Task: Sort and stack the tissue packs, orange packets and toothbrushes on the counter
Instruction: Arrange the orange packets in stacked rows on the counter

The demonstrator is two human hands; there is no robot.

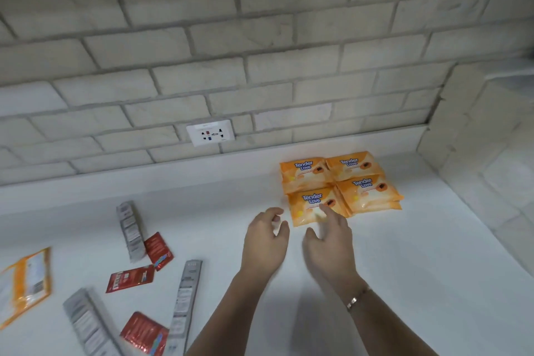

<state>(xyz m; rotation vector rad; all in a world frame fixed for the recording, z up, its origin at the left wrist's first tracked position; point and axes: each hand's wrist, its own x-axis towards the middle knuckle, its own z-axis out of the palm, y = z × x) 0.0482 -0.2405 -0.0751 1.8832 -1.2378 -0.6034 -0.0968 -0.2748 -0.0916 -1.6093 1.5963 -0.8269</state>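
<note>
Several orange "Tender Love" tissue packs [339, 185] lie in a square block on the white counter [433, 254] near the back right. My right hand [329, 243] hovers at the near-left pack, fingers relaxed, holding nothing. My left hand [265, 240] is just left of it, fingers loosely curled and empty. Three red-orange packets [131, 278] lie scattered at the left. Three grey toothbrush packs [185, 298] lie among them, face down. One more orange pack [27, 283] lies face down at the far left edge.
A brick-tile wall runs behind the counter, with a white socket plate [210, 133] low on it. A side wall [476, 153] closes the counter on the right.
</note>
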